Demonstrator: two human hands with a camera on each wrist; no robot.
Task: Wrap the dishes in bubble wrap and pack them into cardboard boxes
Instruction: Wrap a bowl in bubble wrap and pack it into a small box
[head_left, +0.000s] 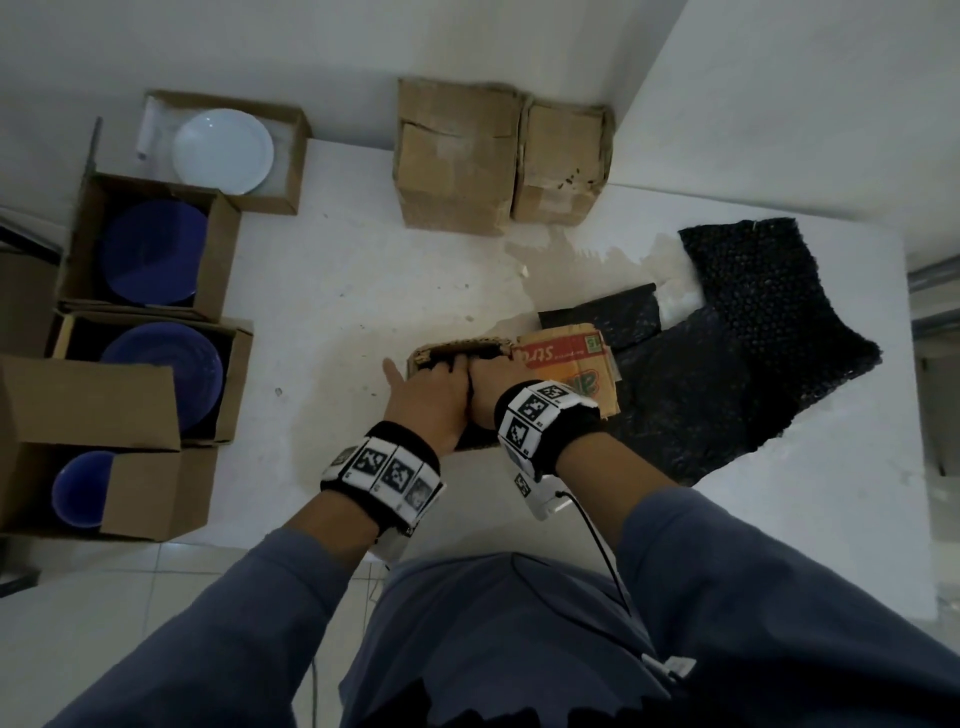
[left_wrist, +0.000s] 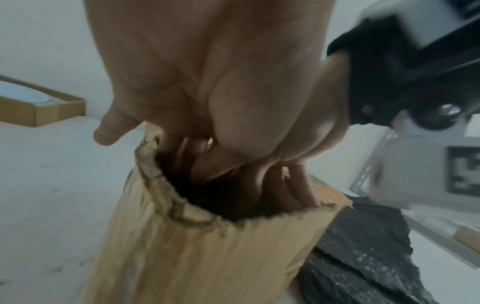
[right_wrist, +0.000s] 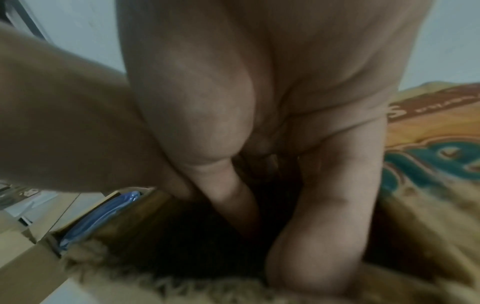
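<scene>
Table white, brownish stain near the middle. Boxes plain brown cardboard; near box flap orange-red with green lettering. Left: three deep-blue dishes, one white plate. Bubble wrap black, dotted texture. Wristbands black-white square markers. Sleeves probably slate blue.

We look down at a plain indoor room used for packing, perhaps in a home, not a kitchen or a shop. We see a white table in a corner of bare white walls, open cardboard boxes with blue plates, a black bubble wrap sheet, and a pale tiled floor.
</scene>
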